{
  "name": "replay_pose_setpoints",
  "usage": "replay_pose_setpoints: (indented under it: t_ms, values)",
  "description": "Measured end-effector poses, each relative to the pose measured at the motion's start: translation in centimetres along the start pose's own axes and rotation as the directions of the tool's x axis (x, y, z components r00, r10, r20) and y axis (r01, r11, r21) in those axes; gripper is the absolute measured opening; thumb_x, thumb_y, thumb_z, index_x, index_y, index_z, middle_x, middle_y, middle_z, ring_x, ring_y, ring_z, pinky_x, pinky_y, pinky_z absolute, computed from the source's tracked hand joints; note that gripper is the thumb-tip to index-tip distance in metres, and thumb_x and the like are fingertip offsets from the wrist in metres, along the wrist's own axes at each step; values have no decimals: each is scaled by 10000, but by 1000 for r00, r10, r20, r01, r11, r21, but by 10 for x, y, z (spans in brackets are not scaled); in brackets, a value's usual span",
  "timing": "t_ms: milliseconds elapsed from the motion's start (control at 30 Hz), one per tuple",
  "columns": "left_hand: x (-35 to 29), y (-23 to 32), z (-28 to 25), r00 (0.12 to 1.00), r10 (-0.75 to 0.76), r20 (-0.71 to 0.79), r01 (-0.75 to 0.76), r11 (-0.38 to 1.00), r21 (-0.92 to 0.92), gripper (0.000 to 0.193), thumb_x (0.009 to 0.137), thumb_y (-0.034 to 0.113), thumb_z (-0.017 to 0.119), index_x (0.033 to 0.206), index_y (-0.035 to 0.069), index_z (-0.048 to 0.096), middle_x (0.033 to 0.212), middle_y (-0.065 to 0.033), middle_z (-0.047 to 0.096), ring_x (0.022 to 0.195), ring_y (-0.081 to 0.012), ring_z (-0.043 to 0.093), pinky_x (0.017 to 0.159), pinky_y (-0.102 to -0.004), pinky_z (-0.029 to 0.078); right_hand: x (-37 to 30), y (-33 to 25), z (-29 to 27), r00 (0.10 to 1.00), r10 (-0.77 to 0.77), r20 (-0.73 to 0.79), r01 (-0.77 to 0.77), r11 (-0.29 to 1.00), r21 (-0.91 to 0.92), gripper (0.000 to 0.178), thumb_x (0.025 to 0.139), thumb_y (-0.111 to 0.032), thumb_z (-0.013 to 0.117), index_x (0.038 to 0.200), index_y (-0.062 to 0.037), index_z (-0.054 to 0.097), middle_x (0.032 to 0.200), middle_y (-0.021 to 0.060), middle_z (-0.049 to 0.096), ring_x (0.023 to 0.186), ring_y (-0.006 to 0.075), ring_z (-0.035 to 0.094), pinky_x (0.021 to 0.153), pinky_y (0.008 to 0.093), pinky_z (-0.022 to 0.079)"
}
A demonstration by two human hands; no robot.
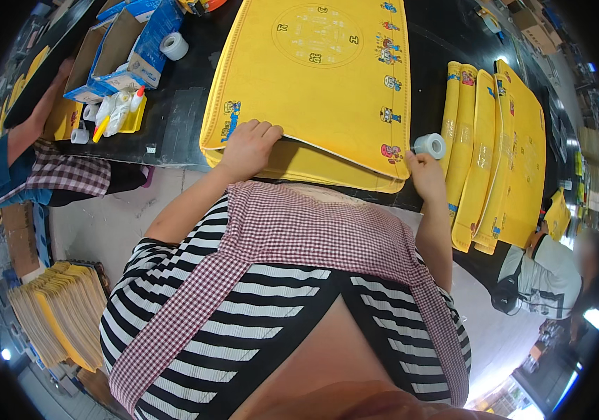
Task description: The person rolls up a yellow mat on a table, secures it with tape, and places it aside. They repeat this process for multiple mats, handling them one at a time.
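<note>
A yellow printed mat (313,98) with cartoon figures lies on top of another yellow mat (327,173) in front of me. My left hand (250,149) is closed over the upper mat's near edge, close to its left corner. At the near right corner, my right hand (425,173) pinches the edge between thumb and fingers. Between the hands the near edge bows upward, and a gap opens above the mat beneath. A roll of tape (430,145) stands just beyond my right hand, beside the corner.
Rolled yellow mats (469,140) lie to the right on the black table (180,119). A blue carton (142,52), another tape roll (174,46) and a yellow tray (133,120) of glue bottles are at left. Co-workers stand on both sides. A mat stack (54,308) sits lower left.
</note>
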State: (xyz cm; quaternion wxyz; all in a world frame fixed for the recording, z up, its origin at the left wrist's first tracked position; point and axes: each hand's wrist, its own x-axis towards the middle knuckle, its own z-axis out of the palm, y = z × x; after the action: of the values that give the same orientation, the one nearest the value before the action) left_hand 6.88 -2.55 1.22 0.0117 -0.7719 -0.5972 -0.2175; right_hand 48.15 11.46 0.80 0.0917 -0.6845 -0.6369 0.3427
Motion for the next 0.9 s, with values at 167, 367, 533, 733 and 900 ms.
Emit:
replay_pose_setpoints:
  t_ms: [167,367,533,733,900]
  values:
    - [-8,-13,-9,992,126,20,-127,992,23,270,824,103,666,1092,126,651,967,-40,632,922,-263,616,833,-379,488,-6,12,41,946,72,316,-298,578,760,319,993,-214,679,1188,34,632,1125,147,730,978,299,720,871,433,574]
    - [-87,-77,-13,993,-118,-9,118,990,71,426,803,105,753,1215,158,660,1210,-95,638,1108,-327,615,966,-439,479,1,38,63,938,-34,344,-326,240,914,286,1003,-48,599,1273,44,571,1244,173,674,1142,298,680,986,453,565]
    - [-89,-84,-19,457,-851,257,831,307,-464,335,976,288,681,1234,80,633,1071,-100,678,904,-210,683,763,-353,550,7,37,60,912,-83,402,-374,234,897,340,1025,-77,574,1336,59,544,1278,183,667,1150,313,685,992,483,567]
    - [-53,-58,-43,298,-559,773,689,-435,-580,490,1078,474,516,1289,44,620,1117,-112,730,906,-214,728,765,-335,599,12,21,41,885,5,466,-455,219,863,382,1049,-143,574,1377,49,538,1323,186,662,1168,310,685,986,480,564]
    - [-13,-66,-82,539,-629,560,542,-249,-802,383,1049,241,618,1335,-13,598,1259,-126,709,1128,-247,703,998,-398,568,15,-30,-19,947,-282,154,-67,295,953,375,1056,-145,551,1376,51,539,1273,156,673,1107,249,687,984,390,556]
